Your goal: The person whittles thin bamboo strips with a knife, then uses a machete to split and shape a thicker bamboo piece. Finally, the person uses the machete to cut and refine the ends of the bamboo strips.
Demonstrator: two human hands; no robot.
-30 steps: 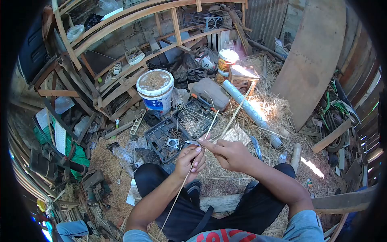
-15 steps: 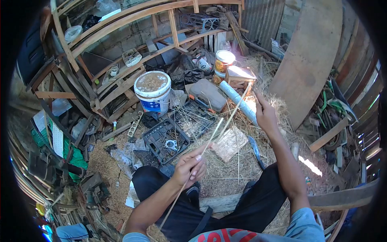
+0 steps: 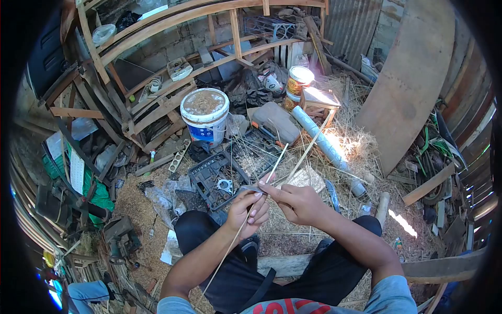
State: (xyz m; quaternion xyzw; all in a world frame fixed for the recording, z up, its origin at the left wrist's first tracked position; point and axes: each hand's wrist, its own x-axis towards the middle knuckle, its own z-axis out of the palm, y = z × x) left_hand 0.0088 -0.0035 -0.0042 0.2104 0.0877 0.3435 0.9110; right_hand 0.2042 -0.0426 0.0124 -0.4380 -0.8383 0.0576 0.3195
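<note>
My left hand (image 3: 248, 212) is closed around a long thin strip of pale wood or bamboo (image 3: 224, 260). The strip runs from above my lap up past the fingers, and a lighter end (image 3: 281, 157) sticks out beyond them. Against the left fingers, my right hand (image 3: 299, 201) is closed, its thumb and forefinger pressed at the strip. A flat grey blade (image 3: 251, 188), like that of a knife, shows between the hands; its handle is hidden in the right hand. Beyond the knuckles, another pale strip (image 3: 306, 153) slants up toward the small wooden stand.
A white bucket (image 3: 205, 116), an open tool case (image 3: 218, 178), a grey closed case (image 3: 275, 123) and a pale blue pipe (image 3: 324, 144) lie ahead. A dark curved blade-like thing (image 3: 332, 194) lies near my right knee. Wooden frames (image 3: 172, 31) stand behind; shavings cover the floor.
My right hand has come back from far out along the strip to meet my left hand. The grey blade now shows between them. The view has shifted slightly.
</note>
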